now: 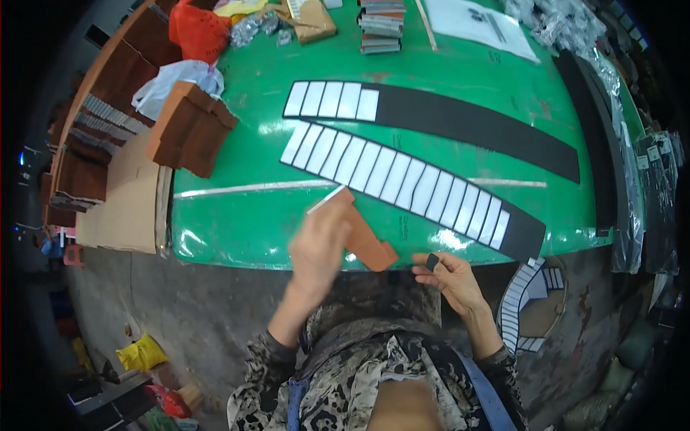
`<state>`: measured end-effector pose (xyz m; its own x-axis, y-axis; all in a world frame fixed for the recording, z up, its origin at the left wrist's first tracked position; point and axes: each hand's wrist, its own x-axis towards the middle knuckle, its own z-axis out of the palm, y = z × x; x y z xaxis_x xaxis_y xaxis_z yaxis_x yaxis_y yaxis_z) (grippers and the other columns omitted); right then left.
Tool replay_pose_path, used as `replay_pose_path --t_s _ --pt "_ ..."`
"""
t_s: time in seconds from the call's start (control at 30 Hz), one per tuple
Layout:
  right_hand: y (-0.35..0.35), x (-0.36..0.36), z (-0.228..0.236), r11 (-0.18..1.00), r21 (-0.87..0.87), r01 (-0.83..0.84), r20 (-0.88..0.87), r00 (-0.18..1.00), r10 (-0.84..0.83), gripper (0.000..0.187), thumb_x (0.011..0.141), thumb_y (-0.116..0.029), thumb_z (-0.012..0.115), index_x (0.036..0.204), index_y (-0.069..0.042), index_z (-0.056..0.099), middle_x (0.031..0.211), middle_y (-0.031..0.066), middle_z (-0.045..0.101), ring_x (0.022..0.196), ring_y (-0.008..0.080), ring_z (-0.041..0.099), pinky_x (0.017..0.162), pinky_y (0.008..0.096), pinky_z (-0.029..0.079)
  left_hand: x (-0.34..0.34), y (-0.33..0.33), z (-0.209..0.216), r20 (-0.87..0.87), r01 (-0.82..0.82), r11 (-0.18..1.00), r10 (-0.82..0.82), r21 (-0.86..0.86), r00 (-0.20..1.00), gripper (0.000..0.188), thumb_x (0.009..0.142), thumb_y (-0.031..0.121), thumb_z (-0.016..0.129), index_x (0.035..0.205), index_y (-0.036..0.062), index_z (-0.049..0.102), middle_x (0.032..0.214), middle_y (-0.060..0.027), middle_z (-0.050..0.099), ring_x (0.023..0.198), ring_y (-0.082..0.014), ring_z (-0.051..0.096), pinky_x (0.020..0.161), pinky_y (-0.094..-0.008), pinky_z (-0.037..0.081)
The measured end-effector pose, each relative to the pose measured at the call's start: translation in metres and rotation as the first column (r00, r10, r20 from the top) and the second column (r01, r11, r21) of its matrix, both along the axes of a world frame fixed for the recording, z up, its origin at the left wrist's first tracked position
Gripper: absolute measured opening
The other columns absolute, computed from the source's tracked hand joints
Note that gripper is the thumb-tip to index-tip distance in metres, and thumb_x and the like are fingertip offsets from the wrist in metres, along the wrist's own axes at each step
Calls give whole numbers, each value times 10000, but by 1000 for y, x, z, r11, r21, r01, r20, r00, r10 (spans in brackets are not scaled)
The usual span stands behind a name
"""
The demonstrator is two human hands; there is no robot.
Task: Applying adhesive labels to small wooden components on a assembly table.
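With the middle of the view as the clock's centre, the near edge of the green table [241, 223] bows across below it from 8 to 4 o'clock, with gray floor [230, 302] beyond. An angled brown piece [368, 241] lies just below the centre, its lower end at that edge. The left hand [316, 248], toward 7 o'clock, is over the piece's upper left end; it is blurred, so I cannot tell how tight its grip is. At 4 o'clock the right hand [460, 284] pinches a small dark piece [432, 262] narrowly between thumb and fingers, just off the edge. Room to the hands' far side is limited by the lower black strip [388, 172], lined mostly with white pieces, which slants from 10 to 4 o'clock and comes close to the near edge. The upper black strip [460, 115] lies behind it, nearly touching at the left and spreading apart rightward. Green surface runs leftward from the left hand to the cardboard [129, 201] at 9 o'clock; long dark strips [586, 144] border the table at 2 o'clock. Small dark print dots the green cover, a white sheet [478, 29] at 1 o'clock carries dark marks, and wrapped packs [654, 194] at 3 o'clock bear white labels, too small to read.
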<state>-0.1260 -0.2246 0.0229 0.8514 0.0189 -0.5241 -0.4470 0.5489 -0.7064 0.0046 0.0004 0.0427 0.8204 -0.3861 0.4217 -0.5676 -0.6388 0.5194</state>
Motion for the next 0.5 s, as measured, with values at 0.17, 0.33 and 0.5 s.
replay_pose_path --t_s 0.17,0.33,0.5 --pt "23 -5 -3 994 108 21 -12 1000 -20 269 936 -122 535 1156 31 556 1273 137 513 1136 249 541 903 355 500 52 15 -8 -247 7 958 66 286 967 356 786 177 688 1068 -16 589 1014 -172 601 931 -334 583 751 -402 474" --pt "38 -2 -8 989 80 127 37 991 -130 283 938 -79 515 1205 10 538 1253 116 525 1158 250 522 938 379 475 56 26 -27 -441 16 996 26 91 897 363 734 161 726 1040 9 603 976 -139 621 895 -282 591 744 -362 474" --pt "24 1 10 968 -27 249 295 927 -230 268 905 -50 540 1163 18 559 1298 151 498 1165 264 510 970 418 455 22 39 -24 -594 -170 900 -115 -402 796 365 688 53 739 1026 18 609 963 -117 624 878 -242 577 732 -312 460"
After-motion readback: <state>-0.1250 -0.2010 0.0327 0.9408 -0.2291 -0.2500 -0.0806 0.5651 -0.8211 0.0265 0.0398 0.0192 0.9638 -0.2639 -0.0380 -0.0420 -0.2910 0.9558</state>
